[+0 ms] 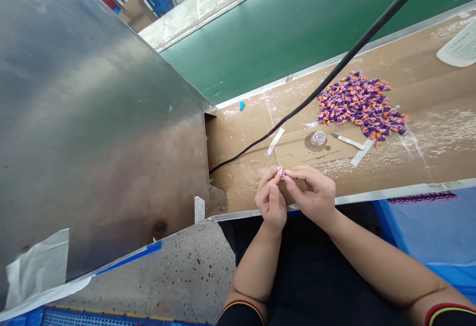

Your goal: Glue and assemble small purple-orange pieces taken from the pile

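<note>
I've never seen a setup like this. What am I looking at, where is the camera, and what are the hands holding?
This single picture comes from a camera worn on the person's head, looking forward and down. These are bare hands, no machine. The left hand and right hand pinch a small pink piece between their fingertips; it is too small to identify. Below them is a cardboard-covered bench top holding a heap of small purple and orange pieces, a clear little dish, a white-handled blade and a black cable. A large steel panel fills the left, and a green surface lies beyond the bench.
</note>
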A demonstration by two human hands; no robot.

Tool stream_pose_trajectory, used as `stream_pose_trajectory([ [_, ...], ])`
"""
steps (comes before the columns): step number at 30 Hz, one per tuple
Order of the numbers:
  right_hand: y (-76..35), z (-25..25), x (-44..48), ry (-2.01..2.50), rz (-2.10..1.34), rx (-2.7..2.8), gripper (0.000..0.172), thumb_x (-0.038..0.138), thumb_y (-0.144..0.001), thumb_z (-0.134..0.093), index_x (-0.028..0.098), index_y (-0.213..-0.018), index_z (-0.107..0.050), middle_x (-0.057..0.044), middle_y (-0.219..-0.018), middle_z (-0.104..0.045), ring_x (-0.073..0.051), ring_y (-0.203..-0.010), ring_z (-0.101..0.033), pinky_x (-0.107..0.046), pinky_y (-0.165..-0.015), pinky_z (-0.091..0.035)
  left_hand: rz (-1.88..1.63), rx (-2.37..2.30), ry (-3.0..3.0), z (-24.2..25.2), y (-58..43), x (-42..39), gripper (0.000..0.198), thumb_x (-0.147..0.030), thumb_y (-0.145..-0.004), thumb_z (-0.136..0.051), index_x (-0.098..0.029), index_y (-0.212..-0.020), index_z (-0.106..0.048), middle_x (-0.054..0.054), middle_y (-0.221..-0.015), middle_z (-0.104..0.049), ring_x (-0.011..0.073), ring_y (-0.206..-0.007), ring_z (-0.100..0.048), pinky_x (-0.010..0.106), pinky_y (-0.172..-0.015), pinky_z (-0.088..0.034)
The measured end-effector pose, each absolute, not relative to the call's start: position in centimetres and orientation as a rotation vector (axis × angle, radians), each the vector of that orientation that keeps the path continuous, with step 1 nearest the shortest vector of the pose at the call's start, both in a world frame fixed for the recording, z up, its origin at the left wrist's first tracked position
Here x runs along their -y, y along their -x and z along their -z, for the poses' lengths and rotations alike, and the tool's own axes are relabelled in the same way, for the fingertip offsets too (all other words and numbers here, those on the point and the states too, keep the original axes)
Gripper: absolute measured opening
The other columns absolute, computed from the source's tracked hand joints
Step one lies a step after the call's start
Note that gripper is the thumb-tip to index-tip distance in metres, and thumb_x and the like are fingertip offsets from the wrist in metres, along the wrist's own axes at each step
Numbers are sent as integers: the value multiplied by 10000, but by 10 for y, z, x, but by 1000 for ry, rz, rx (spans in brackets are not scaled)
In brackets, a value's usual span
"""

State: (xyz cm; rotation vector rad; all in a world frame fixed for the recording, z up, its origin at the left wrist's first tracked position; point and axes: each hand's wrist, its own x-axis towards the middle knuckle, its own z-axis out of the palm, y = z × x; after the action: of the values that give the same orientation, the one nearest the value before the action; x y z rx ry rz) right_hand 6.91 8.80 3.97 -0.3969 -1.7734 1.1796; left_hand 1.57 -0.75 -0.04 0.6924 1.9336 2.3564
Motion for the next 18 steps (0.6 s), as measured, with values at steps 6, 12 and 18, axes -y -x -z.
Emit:
stream_pose_trajectory([
  [6,-71,-39,-89,426,-1215,1828,125,142,-975,-697,249,-994,-758,-33,-930,-824,-182,-835,-793,-313,-763,-671,-2371,-1827,-601,-1,-16,4,317,-475,-1031,-662,-241,-1124,-855,128,-1194,-783,252,-1122,-750,391,-1011,-614],
  [12,-91,-38,-147,220,-1102,2298,152,213,-1022,-623,241,-1097,-752,-52,-993,-819,-191,-843,-774,-317,-784,-643,-2505,-1562,-242,-4,-8,-5,334,-506,-978,-733,-209,-1064,-859,135,-1068,-782,194,-897,-722,260,-700,-571],
  [18,-92,-35,-195,-322,-627,2905,223,126,-982,-537,203,-886,-723,-94,-920,-732,-207,-821,-685,-308,-703,-559,-2585,-1598,-401,-7,-9,-8,308,-436,-1039,-648,-202,-994,-844,109,-1031,-730,163,-814,-671,268,-672,-555],
])
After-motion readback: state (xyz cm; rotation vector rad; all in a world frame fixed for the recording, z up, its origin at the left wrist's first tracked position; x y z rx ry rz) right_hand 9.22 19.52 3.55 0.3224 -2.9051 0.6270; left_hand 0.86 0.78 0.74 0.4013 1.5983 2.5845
